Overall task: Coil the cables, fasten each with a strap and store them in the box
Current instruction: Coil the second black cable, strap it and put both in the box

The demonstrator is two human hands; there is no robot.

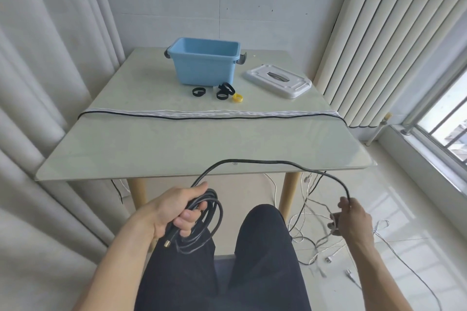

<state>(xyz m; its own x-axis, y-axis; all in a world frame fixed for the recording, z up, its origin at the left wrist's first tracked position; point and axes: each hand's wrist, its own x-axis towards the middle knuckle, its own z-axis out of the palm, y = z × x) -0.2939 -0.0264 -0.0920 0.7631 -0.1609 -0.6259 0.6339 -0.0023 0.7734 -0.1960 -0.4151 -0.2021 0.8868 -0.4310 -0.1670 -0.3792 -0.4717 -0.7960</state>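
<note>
My left hand (177, 209) grips a coil of black cable (212, 217) over my lap, its gold-tipped plug (167, 243) sticking out below the fist. From the coil the cable arcs up over the table's near edge and down to my right hand (352, 218), which pinches it. A blue box (204, 63) stands open at the back of the table. In front of it lie black straps (198, 91) and a yellow strap (238, 97). More cables, white ones and a black one (209, 115), stretch across the table.
The box's white lid (278, 81) lies to the right of the box. Tangled white cables (316, 212) lie on the floor by the right table leg. Curtains hang on the left, vertical blinds and a window on the right. My legs are under the table's near edge.
</note>
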